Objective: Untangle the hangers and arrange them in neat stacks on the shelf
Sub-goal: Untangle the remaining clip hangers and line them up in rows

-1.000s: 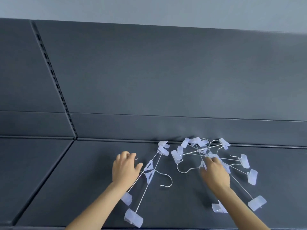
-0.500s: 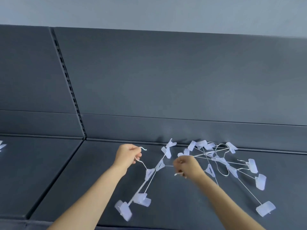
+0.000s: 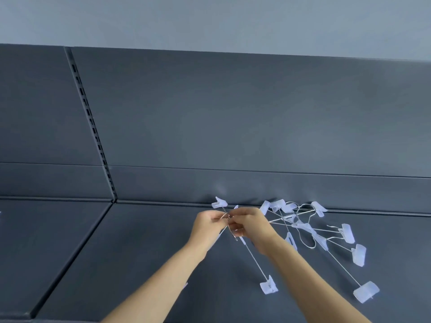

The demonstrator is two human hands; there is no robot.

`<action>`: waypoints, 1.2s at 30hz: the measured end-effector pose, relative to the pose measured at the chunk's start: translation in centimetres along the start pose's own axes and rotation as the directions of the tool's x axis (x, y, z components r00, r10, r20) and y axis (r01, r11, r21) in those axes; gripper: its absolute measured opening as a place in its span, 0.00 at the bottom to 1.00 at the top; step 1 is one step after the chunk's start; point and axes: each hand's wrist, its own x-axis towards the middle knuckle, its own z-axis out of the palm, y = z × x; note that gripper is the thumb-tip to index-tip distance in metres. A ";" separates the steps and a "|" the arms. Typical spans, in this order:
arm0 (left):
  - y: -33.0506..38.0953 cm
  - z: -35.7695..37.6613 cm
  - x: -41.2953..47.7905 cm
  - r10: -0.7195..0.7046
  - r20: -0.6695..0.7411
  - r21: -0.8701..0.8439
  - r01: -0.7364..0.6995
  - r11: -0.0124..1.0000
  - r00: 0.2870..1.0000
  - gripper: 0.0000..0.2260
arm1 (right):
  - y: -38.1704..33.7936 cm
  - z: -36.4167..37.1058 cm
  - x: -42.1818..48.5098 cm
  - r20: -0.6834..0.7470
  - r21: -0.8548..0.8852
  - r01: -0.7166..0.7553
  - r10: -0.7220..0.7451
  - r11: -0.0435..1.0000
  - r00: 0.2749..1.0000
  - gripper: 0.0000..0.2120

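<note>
1. L hand [image 3: 206,227] & R hand [image 3: 251,226]: fingers curled, 2 hangers [image 3: 268,285] pinched by wire hooks btwn both hands, fingertips touching.
2. Tangled pile [image 3: 312,229] seen lying on shelf [image 3: 116,252], just right of R hand, near back edge.

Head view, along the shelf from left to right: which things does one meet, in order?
Slotted upright → left hand → right hand → tangled pile of clip hangers.

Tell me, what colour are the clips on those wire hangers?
The clips are translucent pale bluish-white, clearest in the head view.
</note>
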 end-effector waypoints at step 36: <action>-6.4 -8.9 1.0 -0.308 -0.381 -0.138 0.275 0.951 0.872 0.11 | 8.4 -10.8 -3.7 -0.184 -0.047 -0.287 0.274 0.957 0.944 0.05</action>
